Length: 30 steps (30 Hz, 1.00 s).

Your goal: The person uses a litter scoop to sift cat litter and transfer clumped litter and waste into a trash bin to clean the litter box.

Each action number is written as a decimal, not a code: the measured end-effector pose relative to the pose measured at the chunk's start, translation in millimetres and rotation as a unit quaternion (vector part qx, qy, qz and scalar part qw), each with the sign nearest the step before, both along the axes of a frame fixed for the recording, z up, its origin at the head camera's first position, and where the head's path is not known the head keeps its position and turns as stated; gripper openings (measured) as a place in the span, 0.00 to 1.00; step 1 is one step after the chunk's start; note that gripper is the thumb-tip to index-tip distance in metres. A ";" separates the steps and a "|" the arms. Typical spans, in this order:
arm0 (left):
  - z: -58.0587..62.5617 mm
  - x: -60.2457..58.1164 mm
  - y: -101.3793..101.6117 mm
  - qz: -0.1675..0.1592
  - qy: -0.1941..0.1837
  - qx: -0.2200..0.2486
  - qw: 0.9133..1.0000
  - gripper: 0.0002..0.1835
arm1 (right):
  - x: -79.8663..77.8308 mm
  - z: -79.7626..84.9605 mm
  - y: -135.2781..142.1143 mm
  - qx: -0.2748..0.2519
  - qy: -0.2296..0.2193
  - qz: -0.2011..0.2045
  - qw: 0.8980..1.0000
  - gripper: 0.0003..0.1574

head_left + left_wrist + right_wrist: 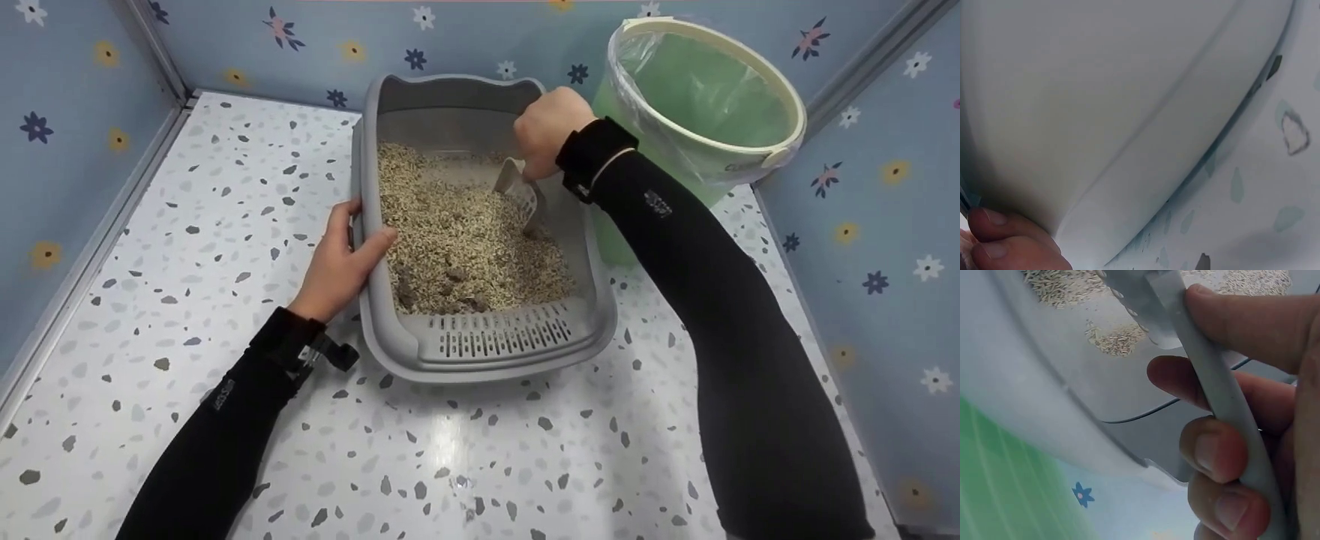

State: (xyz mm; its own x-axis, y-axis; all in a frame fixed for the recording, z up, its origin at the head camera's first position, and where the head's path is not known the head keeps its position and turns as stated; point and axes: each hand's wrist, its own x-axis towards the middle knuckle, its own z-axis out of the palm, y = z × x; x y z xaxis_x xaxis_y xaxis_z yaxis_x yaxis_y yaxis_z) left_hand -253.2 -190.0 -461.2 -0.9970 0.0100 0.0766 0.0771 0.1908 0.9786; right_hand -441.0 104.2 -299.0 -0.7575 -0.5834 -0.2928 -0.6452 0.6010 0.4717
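A grey litter box (491, 369) stands on the floor, filled over much of its base with tan pellet litter (450, 232). Dark clumps (455, 274) lie in the litter near the slotted front step. My left hand (335, 270) grips the box's left wall, thumb over the rim and fingers outside; in the left wrist view its fingertips (1016, 243) touch the outer wall. At the box's right side, my right hand (553, 129) holds a slotted litter scoop (514, 182), its blade down in the litter. Fingers wrap the scoop's handle (1216, 379) in the right wrist view.
A green bin (705, 97) with a clear plastic liner and cream rim stands close to the box's right side, beneath my right forearm. Flower-patterned blue panels (450, 37) enclose the speckled white floor (217, 225) at the back and sides.
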 end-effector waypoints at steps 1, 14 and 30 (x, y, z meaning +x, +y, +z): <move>-0.3 -0.2 0.4 0.000 0.000 0.001 1.000 0.49 | -0.6 -0.5 0.5 -0.002 -0.001 -0.005 1.000 0.30; 1.1 0.0 -0.3 -0.003 -0.010 -0.004 1.000 0.51 | 5.1 1.0 6.5 -0.040 -0.022 -0.008 0.999 0.36; -1.0 -1.5 -3.3 0.007 -0.014 -0.016 1.000 0.50 | 0.6 -32.5 -6.1 -0.150 -0.113 -0.040 0.981 0.33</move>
